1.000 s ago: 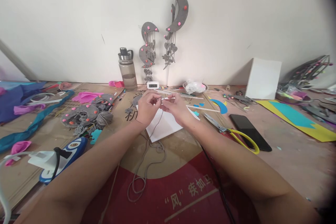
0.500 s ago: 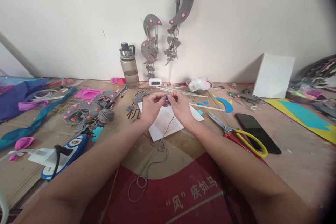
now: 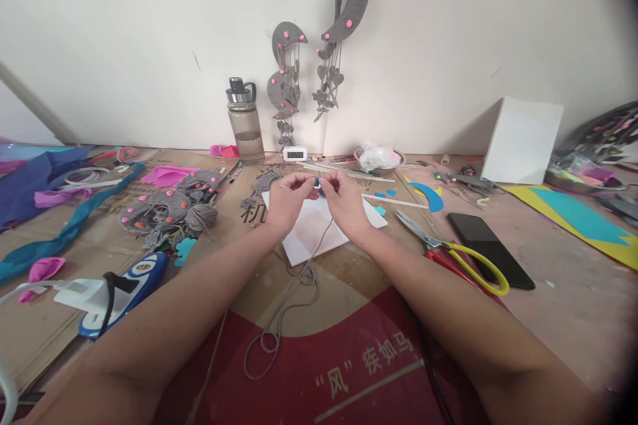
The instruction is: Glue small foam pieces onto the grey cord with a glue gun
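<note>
Both hands meet above a white sheet [image 3: 319, 239] at the middle of the table. My left hand [image 3: 293, 198] pinches one side of a small dark blue piece [image 3: 316, 183]. On its other side, the thumb and fingers of my right hand [image 3: 343, 199] are closed on the same piece. A thin grey cord [image 3: 308, 273] runs down from the fingers of my right hand, across the sheet, and lies in loose loops on the cardboard [image 3: 329, 312]. The fingers hide most of the blue piece, so its shape is unclear.
Yellow-handled scissors [image 3: 461, 262] and a black phone [image 3: 491, 252] lie at the right. Grey moon shapes with yarn [image 3: 172, 209] and a blue-and-white power strip [image 3: 134, 289] are at the left. Behind stand a bottle [image 3: 245, 123] and a small clock [image 3: 295, 154].
The view has shifted very slightly. Both hands stay together with the small blue piece between their fingertips, with barely any visible movement.
</note>
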The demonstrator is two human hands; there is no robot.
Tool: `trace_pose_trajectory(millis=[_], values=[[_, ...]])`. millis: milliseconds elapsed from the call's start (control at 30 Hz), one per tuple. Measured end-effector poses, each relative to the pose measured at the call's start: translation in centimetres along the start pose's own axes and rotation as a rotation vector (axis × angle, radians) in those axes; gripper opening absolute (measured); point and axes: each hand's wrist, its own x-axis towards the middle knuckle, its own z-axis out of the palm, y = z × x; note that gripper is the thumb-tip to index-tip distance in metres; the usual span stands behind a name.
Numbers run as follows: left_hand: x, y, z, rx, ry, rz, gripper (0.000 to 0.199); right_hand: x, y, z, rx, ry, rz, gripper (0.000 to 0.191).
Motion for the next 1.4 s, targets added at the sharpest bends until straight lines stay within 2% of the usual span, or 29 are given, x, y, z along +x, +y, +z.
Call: trace_pose_trajectory(millis=[633,800,967,1067,1233,1400], values=[[-0.5,0.6,0.3,0.046,-0.035,0.022,0.013,-0.1,-0.6,-0.3,-0.122,0.036,-0.069,0.016],[-0.5,0.5,0.2,0.052,-0.048,0.019,0.012,-0.1,-0.7,-0.4,-0.128,0.031,-0.049,0.016],[-0.4,0.3,0.1,0.027,-0.067,0.010,0.012,0.0,-0.8,-0.5,-0.040,-0.007,0.009,0.010],[-0.3,0.1,0.0,0.004,-0.105,-0.013,0.014,0.2,-0.5,-0.5,-0.033,-0.020,0.010,0.012],[0.4,0.3,-0.5,0.079,-0.233,-0.146,0.024,0.8,0.3,-0.8,-0.084,-0.003,0.057,0.011],[0.8,1.7,-1.0,0.308,-0.299,-0.097,0.026,0.9,0.7,-1.1,-0.153,-0.030,-0.028,0.009]])
